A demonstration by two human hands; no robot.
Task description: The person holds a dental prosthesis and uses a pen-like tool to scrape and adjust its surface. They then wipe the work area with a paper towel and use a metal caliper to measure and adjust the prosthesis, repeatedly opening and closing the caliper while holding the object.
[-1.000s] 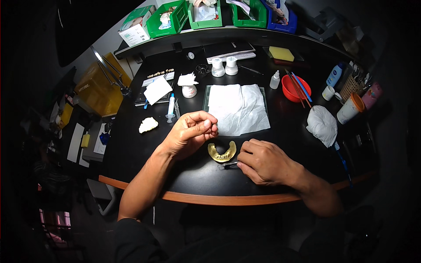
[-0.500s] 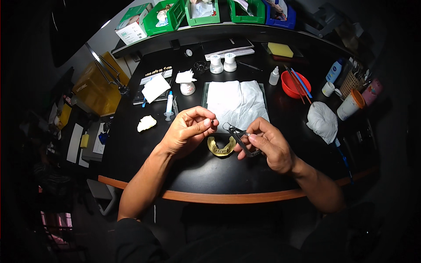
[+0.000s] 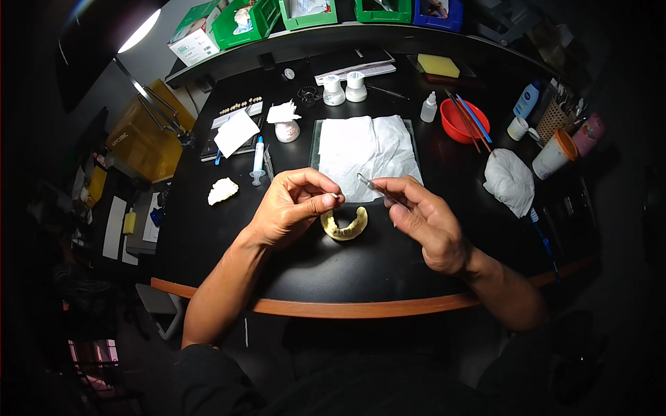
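Note:
Between thumb and fingertips, my left hand (image 3: 295,208) pinches a small whitish piece (image 3: 336,195), too small to make out its kind. My right hand (image 3: 427,218) is closed around a slim metal thickness caliper (image 3: 378,187). Its curved tips point toward the left hand, a short gap from the piece. Most of the caliper is hidden by the fingers and seen edge-on. Just below the hands, a yellowish horseshoe-shaped dental model (image 3: 345,230) lies on the black table. Behind them, white tissue (image 3: 368,149) covers a glass plate (image 3: 316,149).
A syringe (image 3: 259,163) and a crumpled cream lump (image 3: 223,191) lie to the left. White jars (image 3: 334,93) stand at the back. A red bowl (image 3: 458,128) with brushes, a dropper bottle (image 3: 429,109) and a white cloth bundle (image 3: 510,182) are on the right.
The caliper has been turned from broadside to edge-on in my right hand. The piece in my left hand now shows pale instead of dark. The whole view has shifted slightly.

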